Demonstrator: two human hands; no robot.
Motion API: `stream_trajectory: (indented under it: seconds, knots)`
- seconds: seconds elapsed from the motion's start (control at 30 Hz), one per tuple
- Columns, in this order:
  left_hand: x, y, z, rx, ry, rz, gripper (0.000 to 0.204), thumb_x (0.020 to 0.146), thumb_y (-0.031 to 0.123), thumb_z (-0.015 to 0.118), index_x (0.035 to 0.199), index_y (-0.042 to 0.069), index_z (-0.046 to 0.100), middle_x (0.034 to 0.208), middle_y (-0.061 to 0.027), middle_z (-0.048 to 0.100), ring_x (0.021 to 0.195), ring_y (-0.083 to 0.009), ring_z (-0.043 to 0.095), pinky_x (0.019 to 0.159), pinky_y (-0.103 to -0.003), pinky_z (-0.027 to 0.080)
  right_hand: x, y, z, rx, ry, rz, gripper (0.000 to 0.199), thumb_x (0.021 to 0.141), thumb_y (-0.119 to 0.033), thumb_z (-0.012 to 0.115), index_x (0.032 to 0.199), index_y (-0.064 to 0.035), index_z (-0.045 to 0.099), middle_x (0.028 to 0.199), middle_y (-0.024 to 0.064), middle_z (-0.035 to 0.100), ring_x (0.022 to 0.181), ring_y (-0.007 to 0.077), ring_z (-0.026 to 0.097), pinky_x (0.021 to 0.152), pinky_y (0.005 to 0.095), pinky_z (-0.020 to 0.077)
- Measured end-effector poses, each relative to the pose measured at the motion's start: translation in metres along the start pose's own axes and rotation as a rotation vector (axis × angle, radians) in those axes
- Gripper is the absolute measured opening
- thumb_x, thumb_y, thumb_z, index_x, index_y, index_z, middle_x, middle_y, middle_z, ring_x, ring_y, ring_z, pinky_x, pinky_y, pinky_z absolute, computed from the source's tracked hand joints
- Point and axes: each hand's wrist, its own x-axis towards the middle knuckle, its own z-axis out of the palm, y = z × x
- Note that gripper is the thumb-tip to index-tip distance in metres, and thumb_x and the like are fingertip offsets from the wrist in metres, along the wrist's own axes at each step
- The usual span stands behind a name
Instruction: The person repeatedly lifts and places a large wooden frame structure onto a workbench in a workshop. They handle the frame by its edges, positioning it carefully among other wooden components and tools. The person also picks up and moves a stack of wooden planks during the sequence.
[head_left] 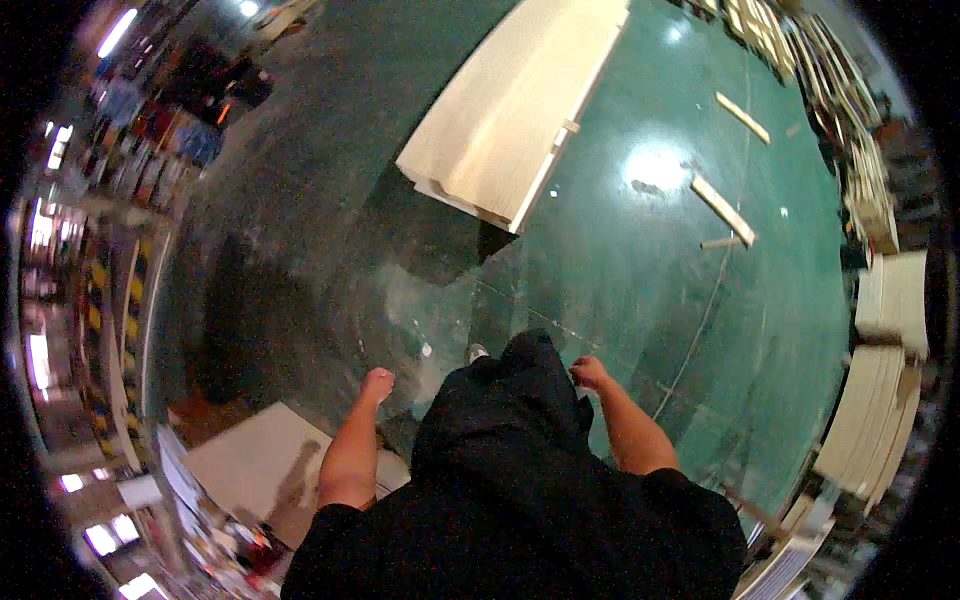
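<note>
My left hand (pixel 378 384) hangs beside my body over the floor, its fingers curled into a loose fist. Nothing sticks out of it. On the other side, my right hand (pixel 588 373) is close to my dark trousers (pixel 505 400), with its fingers curled in and no object visible in them. Ahead of me a long stack of pale wooden sheets (pixel 510 110) lies low above the floor, well out of reach of both hands. One shoe (pixel 476 352) shows in front of my trousers.
Loose wooden strips (pixel 722 210) lie on the green floor (pixel 640 290) to the right. Stacked boards (pixel 870 420) line the right side. A large pale panel (pixel 255 465) is at lower left, near yellow-and-black striped posts (pixel 130 310). Cluttered goods (pixel 190 110) stand at far left.
</note>
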Motion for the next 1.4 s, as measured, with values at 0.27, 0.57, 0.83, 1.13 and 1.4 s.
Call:
stream_trajectory:
  seconds: [0.27, 0.57, 0.83, 1.13, 1.4]
  knots:
    - [0.099, 0.168, 0.013, 0.340, -0.087, -0.242, 0.012, 0.096, 0.021, 0.065, 0.096, 0.009, 0.066, 0.080, -0.0020, 0.065, 0.065, -0.0151, 0.062, 0.051, -0.034, 0.048, 0.090, 0.001, 0.051, 0.404, 0.003, 0.379, 0.018, 0.086, -0.020, 0.070, 0.093, -0.0040, 0.069, 0.078, 0.0110, 0.068, 0.064, 0.0247, 0.065, 0.060, 0.0407, 0.0529]
    - [0.235, 0.342, 0.129, 0.363, -0.129, -0.294, 0.025, 0.101, 0.028, 0.061, 0.113, 0.007, 0.068, 0.102, -0.0061, 0.071, 0.092, -0.0187, 0.068, 0.079, -0.035, 0.053, 0.295, -0.244, 0.003, -0.030, 0.061, 0.171, 0.036, 0.083, -0.032, 0.066, 0.092, 0.0017, 0.075, 0.093, 0.0238, 0.073, 0.087, 0.0427, 0.070, 0.082, 0.0480, 0.0551]
    - [0.424, 0.374, 0.155, -0.479, 0.013, -0.304, 0.041, 0.099, 0.036, 0.070, 0.128, 0.009, 0.060, 0.128, -0.0066, 0.063, 0.119, -0.0208, 0.060, 0.102, -0.047, 0.049, 0.480, -0.426, 0.022, 0.360, 0.071, -0.073, 0.073, 0.087, -0.043, 0.078, 0.136, 0.0047, 0.054, 0.116, 0.0221, 0.071, 0.106, 0.0282, 0.069, 0.092, 0.0400, 0.0544]
    - [0.544, 0.366, 0.188, -0.683, 0.024, -0.308, 0.030, 0.100, 0.040, 0.069, 0.118, 0.017, 0.068, 0.102, 0.0050, 0.067, 0.089, -0.0133, 0.063, 0.080, -0.032, 0.056, 0.606, -0.484, 0.069, 0.596, 0.377, -0.089, 0.068, 0.089, -0.040, 0.077, 0.131, 0.0070, 0.050, 0.130, 0.0272, 0.062, 0.119, 0.0340, 0.063, 0.101, 0.0450, 0.0489]
    - [0.528, 0.388, 0.210, -0.624, 0.132, -0.351, 0.028, 0.102, 0.041, 0.065, 0.116, 0.017, 0.071, 0.102, 0.0036, 0.069, 0.084, -0.0104, 0.064, 0.062, -0.025, 0.049, 0.616, -0.475, 0.092, 0.669, 0.347, 0.029, 0.077, 0.094, -0.039, 0.070, 0.147, 0.0062, 0.038, 0.137, 0.0290, 0.054, 0.125, 0.0386, 0.053, 0.107, 0.0441, 0.0428]
